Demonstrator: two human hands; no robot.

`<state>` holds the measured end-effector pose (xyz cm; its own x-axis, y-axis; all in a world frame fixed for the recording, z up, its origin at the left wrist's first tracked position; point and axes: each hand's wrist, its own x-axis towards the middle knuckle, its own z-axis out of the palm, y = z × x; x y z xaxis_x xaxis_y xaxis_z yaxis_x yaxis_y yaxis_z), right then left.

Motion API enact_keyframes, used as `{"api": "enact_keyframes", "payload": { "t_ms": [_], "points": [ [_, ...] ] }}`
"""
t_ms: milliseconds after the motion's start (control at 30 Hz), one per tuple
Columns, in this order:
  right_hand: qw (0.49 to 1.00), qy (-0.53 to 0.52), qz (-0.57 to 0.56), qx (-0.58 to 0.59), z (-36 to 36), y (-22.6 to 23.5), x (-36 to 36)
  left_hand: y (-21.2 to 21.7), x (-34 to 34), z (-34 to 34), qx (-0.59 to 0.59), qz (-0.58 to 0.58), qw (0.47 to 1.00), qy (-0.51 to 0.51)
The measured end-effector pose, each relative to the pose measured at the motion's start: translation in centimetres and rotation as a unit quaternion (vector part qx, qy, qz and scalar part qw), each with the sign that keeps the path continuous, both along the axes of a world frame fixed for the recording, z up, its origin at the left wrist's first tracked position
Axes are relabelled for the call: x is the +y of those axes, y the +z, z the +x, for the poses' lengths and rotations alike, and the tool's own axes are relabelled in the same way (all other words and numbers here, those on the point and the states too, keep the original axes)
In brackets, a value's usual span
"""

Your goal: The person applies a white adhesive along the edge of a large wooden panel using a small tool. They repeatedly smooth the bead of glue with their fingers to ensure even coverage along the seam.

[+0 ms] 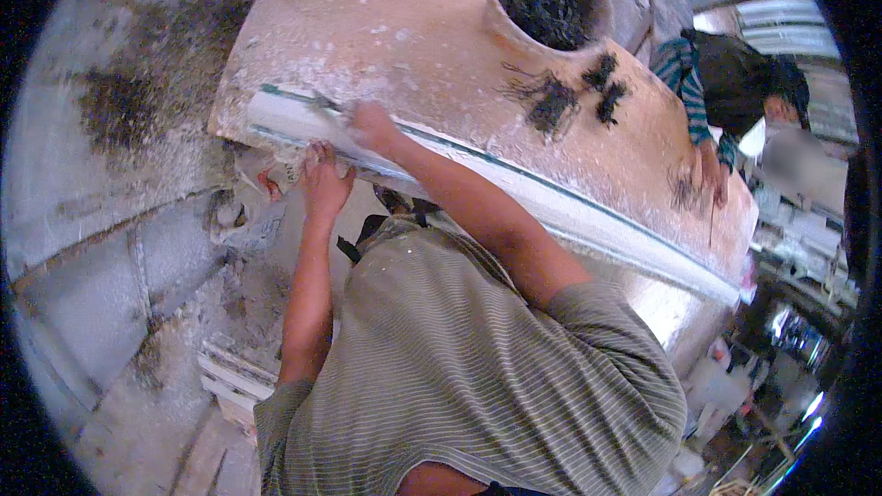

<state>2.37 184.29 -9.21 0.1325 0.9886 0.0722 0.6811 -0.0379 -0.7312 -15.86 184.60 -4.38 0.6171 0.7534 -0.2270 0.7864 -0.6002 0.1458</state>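
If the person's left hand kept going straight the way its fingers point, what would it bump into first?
Most likely the long white strip with green edges, directly ahead of the left hand; whether they already touch is unclear.

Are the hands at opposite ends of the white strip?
No, the left hand and right hand are nearer the left end of the white strip.

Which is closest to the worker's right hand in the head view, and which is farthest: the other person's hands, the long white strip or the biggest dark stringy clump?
1. Long white strip: directly under the right hand.
2. Biggest dark stringy clump: off to the right.
3. Other person's hands: farther right.
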Motion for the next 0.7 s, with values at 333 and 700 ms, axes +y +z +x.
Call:
{"api": "enact_keyframes", "payload": {
  "t_ms": [333, 700],
  "points": [
    [0.946, 0.092, -0.245, -0.189, 13.7, 8.4, -21.5, 0.2, -0.5, -0.8, -0.042, -0.027, 0.998, 0.041],
    [0.955, 0.147, -0.165, -0.196, 6.7, 8.2, -7.9, -0.1, 0.0, -0.5, -0.003, -0.023, 0.999, 0.041]
  ]
}}
